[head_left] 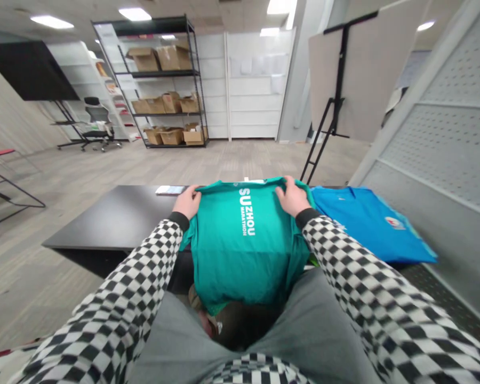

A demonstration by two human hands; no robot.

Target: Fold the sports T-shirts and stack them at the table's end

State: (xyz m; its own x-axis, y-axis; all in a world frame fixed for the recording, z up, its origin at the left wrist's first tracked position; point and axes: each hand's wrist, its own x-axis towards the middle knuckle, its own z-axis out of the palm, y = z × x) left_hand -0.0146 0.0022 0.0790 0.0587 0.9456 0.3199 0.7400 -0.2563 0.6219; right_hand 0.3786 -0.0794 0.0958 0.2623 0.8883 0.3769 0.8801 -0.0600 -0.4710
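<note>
Grey carpet runs back to a black metal rack (pixel 158 74) loaded with cardboard boxes (pixel 174 57), a swivel office chair (pixel 98 125) off to its left. Closer by, a white board on a black easel (pixel 368 69) stands beside a perforated panel (pixel 456 133). At a black table (pixel 112 218), a person in checkered sleeves (pixel 124 288) grips a teal T-shirt (pixel 244 240) printed "SUZHOU MARATHON". The left hand (pixel 188 202) and right hand (pixel 292 196) are both closed on its upper edge, fingers curled over the fabric, well apart. The shirt hangs down over the table's near edge. A smartphone (pixel 170 190) lies just beyond the left hand, and a blue shirt (pixel 368 224) lies flat just beside the right sleeve.
</note>
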